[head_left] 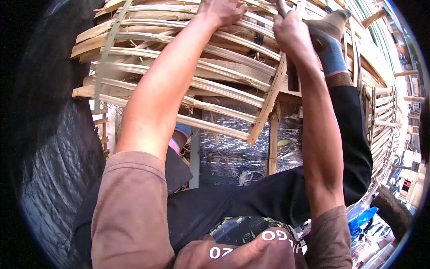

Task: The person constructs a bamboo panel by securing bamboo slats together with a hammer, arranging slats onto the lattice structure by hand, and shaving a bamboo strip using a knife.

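My left hand [222, 12] is at the top edge over a frame of thin wooden slats [228, 98]. Its fingers are curled close to the slats, and what they may pinch is hidden. My right hand [290, 29] is closed around a grey bar-like tool [281, 7], whose far end is cut off by the top of the view. Below that hand, a slanted wooden crosspiece [268, 101] joins the slat ends. A socked foot [330, 42] rests on the wood just right of my right hand.
Shiny foil-like sheeting [233, 154] lies under the frame. Black plastic sheeting [60, 179] hangs on the left. A pale upright strip [107, 58] crosses the slats' left ends. More slatted pieces [383, 112] and a blue plastic bag [362, 219] are to the right.
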